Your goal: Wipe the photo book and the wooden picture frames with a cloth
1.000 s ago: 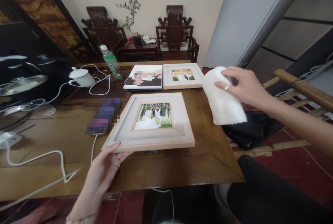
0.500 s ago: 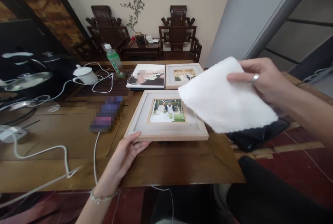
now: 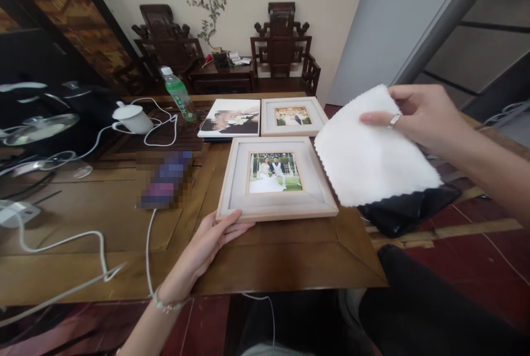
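My left hand (image 3: 215,237) grips the near left corner of a pale wooden picture frame (image 3: 281,211), thumb on top and fingers beneath. The frame lies face up over the table (image 3: 265,267), and its inset photo shows two people outdoors. A white cloth (image 3: 372,152) with a scalloped edge hangs from my right hand (image 3: 426,116), pinched between thumb and fingers. It hangs to the right of the frame, its left edge close to the frame's right side. Beyond lie a second picture frame (image 3: 321,116) and a photo album or book (image 3: 234,116) with a printed cover.
A phone (image 3: 165,179) on a white cable lies left of the frame. Farther left are a green-labelled bottle (image 3: 179,94), a lidded white cup (image 3: 133,118) and a glass-lidded pot (image 3: 39,129). Something black and shiny (image 3: 397,215) lies beneath the cloth at right.
My left hand and the near frame have shifted right, away from the album's left side. The cloth has moved slightly right and now leaves the frame's right side uncovered.
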The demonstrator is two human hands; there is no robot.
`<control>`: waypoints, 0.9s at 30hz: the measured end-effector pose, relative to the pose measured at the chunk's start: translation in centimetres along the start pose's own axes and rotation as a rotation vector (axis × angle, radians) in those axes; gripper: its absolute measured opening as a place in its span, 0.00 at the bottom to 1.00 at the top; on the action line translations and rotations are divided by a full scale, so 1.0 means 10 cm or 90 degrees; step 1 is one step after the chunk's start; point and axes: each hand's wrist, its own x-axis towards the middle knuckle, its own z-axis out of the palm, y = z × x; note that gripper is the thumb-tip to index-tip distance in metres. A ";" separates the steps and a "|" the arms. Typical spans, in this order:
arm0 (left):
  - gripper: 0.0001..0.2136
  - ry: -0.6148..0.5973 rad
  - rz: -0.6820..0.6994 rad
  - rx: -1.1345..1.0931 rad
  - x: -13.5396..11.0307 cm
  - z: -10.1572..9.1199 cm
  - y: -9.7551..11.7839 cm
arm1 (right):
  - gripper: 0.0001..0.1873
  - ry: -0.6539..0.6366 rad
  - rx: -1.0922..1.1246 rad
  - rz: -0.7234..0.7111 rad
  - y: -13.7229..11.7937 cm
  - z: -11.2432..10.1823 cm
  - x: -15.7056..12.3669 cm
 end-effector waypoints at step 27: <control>0.25 0.013 0.616 0.737 1.10 0.12 0.30 | 0.32 -0.325 -0.450 -0.310 0.40 1.20 -0.52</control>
